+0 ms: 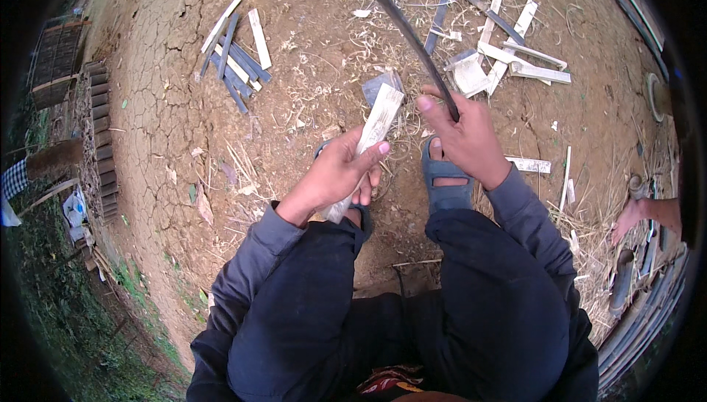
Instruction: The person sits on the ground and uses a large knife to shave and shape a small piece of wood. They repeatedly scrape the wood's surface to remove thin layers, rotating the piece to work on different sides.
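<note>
My left hand (339, 170) is closed round the middle of a pale, flat bamboo slat (381, 113), which slants up and away between my knees. The slat's lower end shows below my fingers. In my right hand (471, 133) is one end of a long, dark, slightly curved strip (401, 22); the strip runs up and to the left, out of the picture. Whether it is a blade or a bamboo strip I cannot tell. The strip's held end stays apart from the slat.
Dark and pale slats (239, 63) lie in a pile at the far left. More slats (508, 52) are scattered at the far right, among shavings. My sandalled foot (448, 184) rests on the dirt. At the right edge shows another person's bare limb (644, 218) beside long poles (641, 328).
</note>
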Tool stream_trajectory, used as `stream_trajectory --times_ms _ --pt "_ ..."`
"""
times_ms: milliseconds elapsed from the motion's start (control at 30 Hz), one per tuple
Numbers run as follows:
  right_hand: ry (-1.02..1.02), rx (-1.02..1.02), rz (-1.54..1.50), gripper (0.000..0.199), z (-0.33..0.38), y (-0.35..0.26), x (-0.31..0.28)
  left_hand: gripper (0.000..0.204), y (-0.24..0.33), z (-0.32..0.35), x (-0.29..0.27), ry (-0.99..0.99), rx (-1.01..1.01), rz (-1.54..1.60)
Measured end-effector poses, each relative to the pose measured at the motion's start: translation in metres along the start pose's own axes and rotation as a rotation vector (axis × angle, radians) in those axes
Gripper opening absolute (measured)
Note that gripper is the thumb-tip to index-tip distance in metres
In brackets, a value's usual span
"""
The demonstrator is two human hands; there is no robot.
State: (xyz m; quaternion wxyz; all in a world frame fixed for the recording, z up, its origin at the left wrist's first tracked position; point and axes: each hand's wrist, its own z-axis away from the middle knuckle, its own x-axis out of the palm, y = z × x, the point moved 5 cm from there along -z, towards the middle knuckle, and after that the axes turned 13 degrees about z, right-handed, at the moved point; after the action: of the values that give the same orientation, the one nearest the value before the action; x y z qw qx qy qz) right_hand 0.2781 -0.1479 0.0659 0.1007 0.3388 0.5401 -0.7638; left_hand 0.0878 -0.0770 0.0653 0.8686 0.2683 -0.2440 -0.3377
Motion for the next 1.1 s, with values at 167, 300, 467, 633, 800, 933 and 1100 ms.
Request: stream_trajectory --times_ms 167,300,467,633,800,933,1100 --pt "0.090 -0.280 0.267 0.050 0.014 -0.010 0.009 0.021 0.004 0.001 0.019 -0.094 -0.082 0.455" --pt "0.046 -0.448 0.443 0.046 0.018 -0.031 0.014 0.019 0.002 0.009 0.023 -0.034 -0.066 0.479" --pt "0.089 -0.468 0.416 0.050 0.016 -0.039 0.015 0.020 0.008 0.018 0.025 0.002 0.010 0.304" --pt "0.125 -0.383 0.457 0.053 0.008 -0.017 0.016 0.025 0.012 0.025 0.028 0.107 0.032 0.194" --pt "0.147 -0.316 0.386 0.058 0.006 -0.013 0.002 0.030 0.010 0.023 0.030 0.083 0.041 0.222" --pt "0.099 -0.479 0.429 0.049 0.014 -0.031 0.003 0.028 0.017 0.032 0.032 0.126 0.062 0.187" --pt "0.140 -0.042 0.202 0.055 -0.016 0.028 -0.028 0.027 0.041 0.049 0.050 0.030 0.221 -0.013"
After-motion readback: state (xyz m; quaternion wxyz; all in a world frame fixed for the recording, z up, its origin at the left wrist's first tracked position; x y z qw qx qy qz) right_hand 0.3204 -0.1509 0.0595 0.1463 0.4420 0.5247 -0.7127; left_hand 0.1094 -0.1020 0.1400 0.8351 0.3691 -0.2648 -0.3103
